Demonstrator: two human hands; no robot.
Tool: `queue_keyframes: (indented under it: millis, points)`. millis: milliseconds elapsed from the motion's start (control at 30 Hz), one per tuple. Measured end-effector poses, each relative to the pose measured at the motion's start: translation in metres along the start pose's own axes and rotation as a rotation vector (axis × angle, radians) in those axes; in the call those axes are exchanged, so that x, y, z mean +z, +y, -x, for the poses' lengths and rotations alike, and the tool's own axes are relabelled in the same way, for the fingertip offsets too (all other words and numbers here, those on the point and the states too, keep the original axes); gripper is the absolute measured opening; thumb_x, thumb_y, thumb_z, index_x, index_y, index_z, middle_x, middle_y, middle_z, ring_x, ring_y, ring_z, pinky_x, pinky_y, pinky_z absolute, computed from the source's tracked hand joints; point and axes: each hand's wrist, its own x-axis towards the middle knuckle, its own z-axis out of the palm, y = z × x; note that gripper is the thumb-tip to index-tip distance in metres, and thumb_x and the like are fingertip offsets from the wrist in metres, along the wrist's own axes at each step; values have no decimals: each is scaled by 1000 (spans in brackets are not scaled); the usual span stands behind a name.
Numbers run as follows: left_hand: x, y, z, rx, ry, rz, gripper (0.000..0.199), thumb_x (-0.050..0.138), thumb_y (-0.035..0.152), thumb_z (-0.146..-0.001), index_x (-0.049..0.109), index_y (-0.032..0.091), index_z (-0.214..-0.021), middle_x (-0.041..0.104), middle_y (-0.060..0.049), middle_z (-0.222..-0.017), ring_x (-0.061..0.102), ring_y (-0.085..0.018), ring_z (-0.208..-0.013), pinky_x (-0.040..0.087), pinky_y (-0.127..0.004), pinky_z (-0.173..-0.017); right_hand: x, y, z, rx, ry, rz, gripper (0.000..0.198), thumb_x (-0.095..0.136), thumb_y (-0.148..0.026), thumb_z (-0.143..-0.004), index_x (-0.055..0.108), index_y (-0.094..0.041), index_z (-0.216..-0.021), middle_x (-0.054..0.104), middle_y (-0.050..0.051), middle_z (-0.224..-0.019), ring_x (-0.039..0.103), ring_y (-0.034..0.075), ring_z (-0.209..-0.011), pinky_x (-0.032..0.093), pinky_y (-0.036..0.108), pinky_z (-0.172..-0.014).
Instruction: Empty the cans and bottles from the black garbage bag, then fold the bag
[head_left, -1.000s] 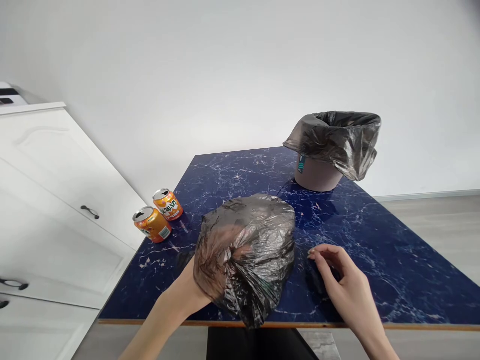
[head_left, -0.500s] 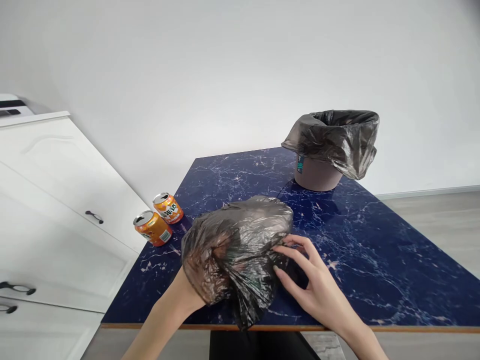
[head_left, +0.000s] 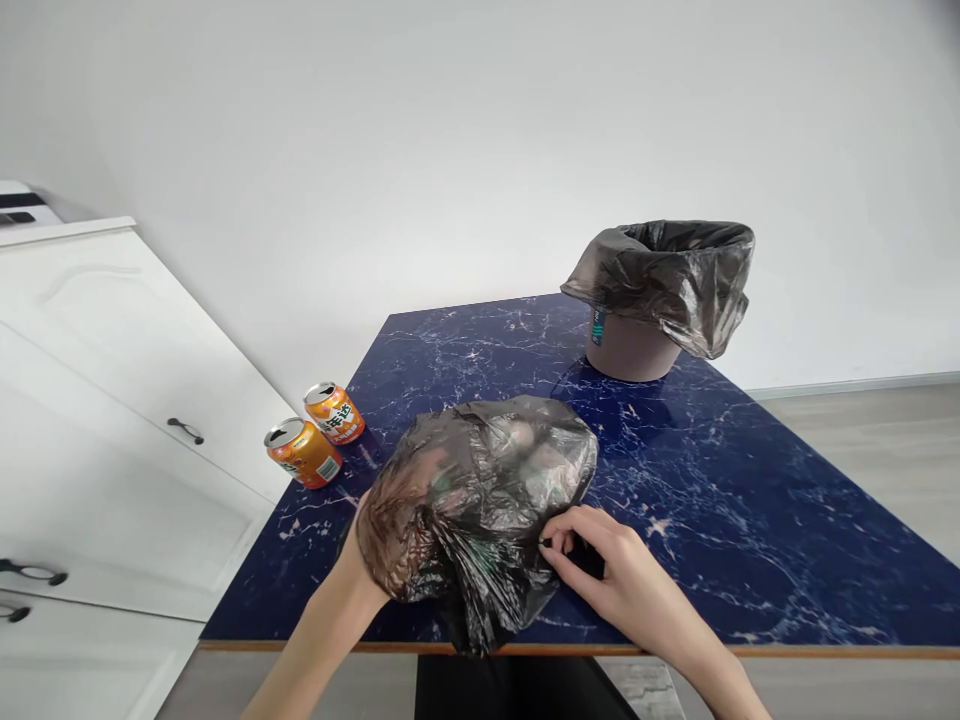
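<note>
A dark, see-through plastic bag (head_left: 495, 470) lies bunched up near the front of the table, its gathered end towards me. Dim pinkish and greenish shapes show through the film; what they are I cannot make out. My left hand (head_left: 367, 560) goes in under the film from the left. Only the wrist is bare, and the fingers are hidden. At the bag's right side my right hand (head_left: 600, 560) pinches the film between thumb and fingertips.
Two orange drink cans (head_left: 304, 455) stand open-topped at the table's left edge. A grey-brown bin (head_left: 637, 350), lined with a dark bag (head_left: 675, 270), stands at the back right of the blue marbled table (head_left: 750, 520). White cabinets (head_left: 112, 400) are on the left.
My right fingers have drawn together into a pinch on the bag's edge. The bag has spread slightly to the right, while my left wrist has shifted a little left.
</note>
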Motion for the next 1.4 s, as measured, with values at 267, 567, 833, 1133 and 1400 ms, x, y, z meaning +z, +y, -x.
queue_keyframes:
  millis: [267, 567, 833, 1133, 1400]
  points:
    - [-72, -2, 24, 19, 372, -150, 31, 64, 42, -97, 74, 24, -119, 80, -8, -122, 76, -30, -111, 62, -40, -98, 5, 4, -2, 71, 104, -30, 27, 48, -40, -112, 71, -27, -104, 74, 6, -98, 69, 22, -84, 54, 33, -72]
    - [-118, -7, 13, 13, 1159, -144, 27, 70, 44, -86, 72, 18, -92, 69, -1, -80, 62, -16, -65, 49, -29, -63, 14, 9, -6, 84, 156, 79, 25, 47, -38, -112, 68, -27, -103, 71, 2, -88, 67, 21, -77, 49, 33, -71]
    - [-132, 10, -16, 369, 1381, -354, 32, 71, 48, -83, 68, 17, -87, 66, -4, -75, 62, -18, -68, 45, -30, -65, 36, 6, -4, 104, 320, 399, 20, 48, -35, -110, 62, -27, -98, 71, 2, -84, 68, 25, -76, 42, 34, -70]
    - [-121, -3, -58, 225, 934, -410, 27, 71, 44, -99, 73, 18, -102, 73, -4, -88, 55, -13, -64, 50, -29, -71, 7, 39, 13, 231, 349, 394, 28, 47, -49, -108, 64, -28, -101, 72, 3, -84, 70, 25, -72, 42, 33, -65]
    - [-115, -33, -101, 19, 606, -574, 27, 67, 50, -102, 69, 23, -103, 72, -2, -90, 63, -19, -75, 39, -29, -66, -2, 48, 18, 267, 375, 336, 31, 48, -53, -106, 65, -28, -101, 72, 2, -85, 70, 24, -75, 44, 32, -67]
